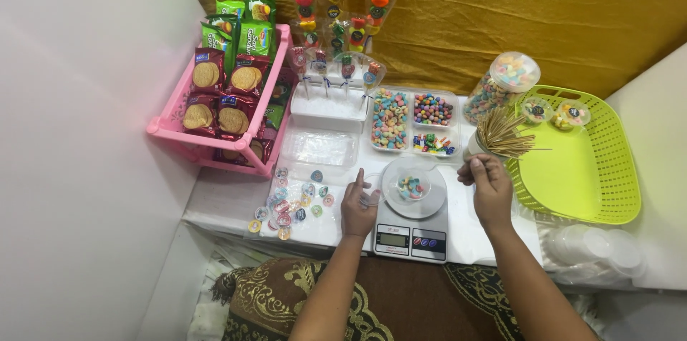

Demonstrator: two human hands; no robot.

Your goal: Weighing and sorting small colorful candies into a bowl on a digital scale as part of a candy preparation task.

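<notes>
— Nearest the camera, what sits at the front edge of the desk [229, 205]?

— Both forearms come in over a brown patterned cloth [401, 305], and between them stands a small white digital kitchen scale [411, 230] with a round plate.

— What are the hands doing?

— Her left hand [358, 208] is just left of the scale, fingers curled around a small clear plastic cup [372, 189], the forefinger raised. Her right hand [490, 191] is on the scale's other side, thumb and forefinger pinched together; whether anything is held between them I cannot tell.

— And what lies between the hands?

— A shallow clear round tub of pastel ring-shaped sweets [411, 187] rests on the scale plate, about midway, slightly nearer the left hand.

— Further out?

— Just beyond the right hand a white cup of thin wooden skewers [501, 137] stands, sticks fanning toward the lime-green plastic basket [594, 169] at the right edge. Behind the scale is a clear divided tray of coloured sweets [411, 123]. Left of the left hand, small round stickers [293, 201] are scattered; a pink rack of biscuit packets [229, 94] fills the far left corner.
</notes>
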